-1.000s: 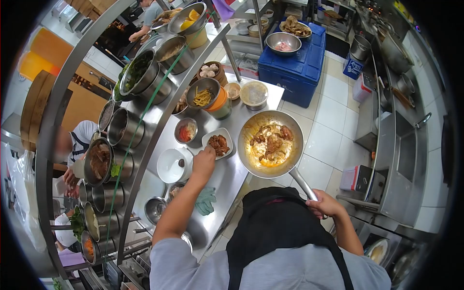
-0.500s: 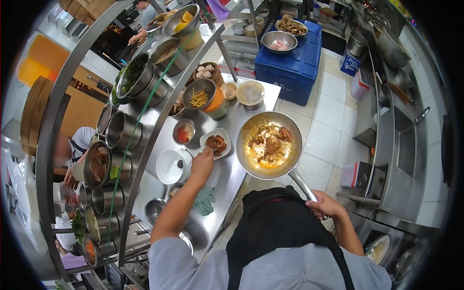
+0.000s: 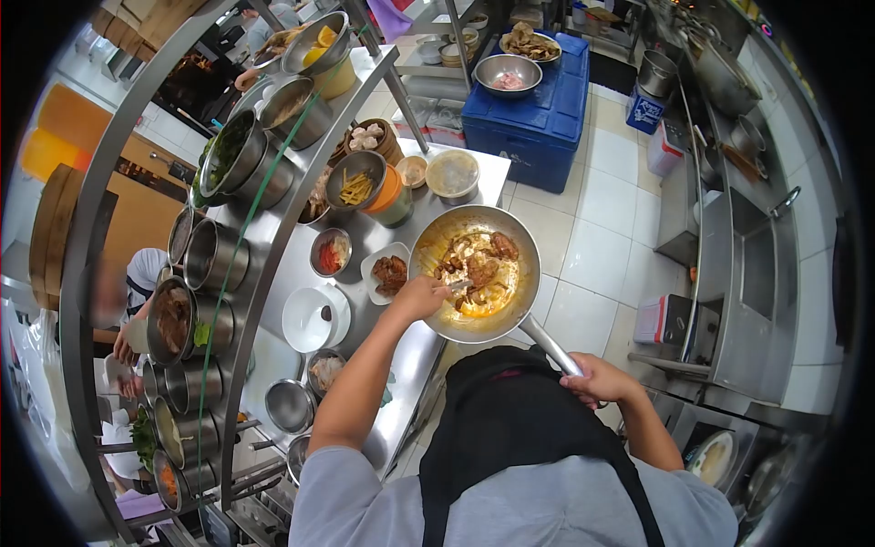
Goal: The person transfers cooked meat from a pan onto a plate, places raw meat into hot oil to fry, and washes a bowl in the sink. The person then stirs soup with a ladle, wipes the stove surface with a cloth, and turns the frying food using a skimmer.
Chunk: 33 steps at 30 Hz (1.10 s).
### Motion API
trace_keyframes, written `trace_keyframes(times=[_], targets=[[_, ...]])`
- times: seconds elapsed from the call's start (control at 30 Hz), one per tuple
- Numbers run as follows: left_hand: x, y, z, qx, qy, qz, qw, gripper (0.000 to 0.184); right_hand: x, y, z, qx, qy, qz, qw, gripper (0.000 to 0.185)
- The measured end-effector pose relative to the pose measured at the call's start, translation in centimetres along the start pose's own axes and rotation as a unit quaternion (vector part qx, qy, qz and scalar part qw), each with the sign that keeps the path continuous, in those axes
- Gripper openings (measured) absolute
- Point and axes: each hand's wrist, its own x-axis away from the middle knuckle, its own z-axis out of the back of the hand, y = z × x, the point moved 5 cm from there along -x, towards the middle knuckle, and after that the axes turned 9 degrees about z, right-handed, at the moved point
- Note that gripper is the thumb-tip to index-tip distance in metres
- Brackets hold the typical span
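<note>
On our left, a metal shelf (image 3: 273,223) carries a row of steel pots (image 3: 217,260). Beside it runs the steel counter (image 3: 495,171), set with a round white bowl (image 3: 299,321) and, farther right, a square white dish (image 3: 369,272) of browned meat (image 3: 390,273). Past the counter's far end sits a blue cooler (image 3: 515,164), and pale floor tiles (image 3: 602,237) stretch toward a steel sink (image 3: 764,283).

We see the left hand (image 3: 422,298) with its fingers closed on a metal utensil (image 3: 458,284), whose exact kind we cannot tell, reaching over the food in the frying pan (image 3: 527,278). The pan is at the counter's right edge, open side up, just right of the dish. Its long axis runs diagonally: round body forward and left, handle (image 3: 551,346) pointing back and right, where the right hand's (image 3: 597,378) fingers wrap its end.
</note>
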Motion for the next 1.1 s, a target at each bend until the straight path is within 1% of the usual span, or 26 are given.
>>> trace_keyframes(times=[0.03,0.1,0.17,0.23,0.27,0.5,0.57,0.6,0.67,0.7,0.77,0.8,0.87,0.9,0.97,1.0,1.07,1.1], targets=[[-0.4,0.0,-0.4,-0.001,0.0,-0.001,1.0,0.035,0.0,-0.1,-0.1,0.005,-0.004,0.001,1.0,0.015],[-1.2,-0.4,-1.6,0.114,-0.063,0.037,0.991,0.04,0.1,-0.3,-0.1,0.021,-0.006,-0.004,1.0,0.015],[-1.3,-0.2,-0.5,0.128,-0.077,0.022,0.989,0.038,0.2,-0.6,0.1,0.038,-0.003,-0.008,0.999,0.015],[-0.5,0.5,1.6,0.124,-0.099,0.09,0.983,0.04,0.4,-0.9,-0.1,0.049,-0.019,0.0,0.999,0.014],[-1.4,-0.5,1.1,0.143,-0.099,0.122,0.977,0.038,0.4,-0.8,0.0,0.049,-0.019,-0.001,0.999,0.014],[-2.9,-1.5,-0.4,0.198,-0.106,0.132,0.965,0.039,-0.1,-0.6,0.4,0.07,-0.026,0.0,0.997,0.014],[-2.1,-0.8,0.3,0.201,-0.09,0.175,0.96,0.04,-0.2,-0.6,0.5,0.076,-0.029,0.0,0.997,0.014],[-2.3,-0.5,0.1,0.201,-0.089,0.176,0.96,0.04,-0.3,-0.6,0.6,0.072,-0.032,0.002,0.997,0.014],[-2.7,0.6,-0.2,0.088,-0.062,0.11,0.988,0.038,-0.5,-0.7,0.4,0.071,-0.04,0.003,0.997,0.014],[-2.8,0.5,0.0,0.089,-0.06,0.11,0.988,0.038,-0.7,-1.0,0.4,0.078,-0.043,0.003,0.996,0.014],[-2.8,1.8,0.7,-0.014,-0.02,0.055,0.998,0.04,-0.8,-1.2,0.6,0.084,-0.042,0.003,0.996,0.014],[-2.5,1.9,0.7,-0.015,-0.022,0.054,0.998,0.04,-0.9,-1.2,0.7,0.095,-0.045,0.007,0.994,0.014],[0.6,3.9,2.9,-0.116,0.086,0.037,0.989,0.038,-1.0,-0.9,0.8,0.102,-0.047,0.008,0.994,0.014],[1.5,4.4,2.9,-0.117,0.083,0.038,0.989,0.038,-1.0,-0.7,0.9,0.096,-0.046,0.003,0.994,0.014],[2.9,6.3,2.4,-0.198,0.132,-0.059,0.969,0.03,-1.1,-0.8,0.9,0.089,-0.046,-0.003,0.995,0.014],[3.0,6.7,1.8,-0.199,0.132,-0.058,0.969,0.03,-1.1,-1.1,0.8,0.089,-0.044,-0.007,0.995,0.014],[3.3,8.3,0.1,-0.258,0.139,-0.109,0.95,0.025,-1.2,-1.2,0.7,0.089,-0.043,-0.01,0.995,0.014],[2.9,8.1,-0.6,-0.258,0.14,-0.109,0.95,0.025,-1.4,-1.2,0.6,0.086,-0.047,-0.008,0.995,0.014]])
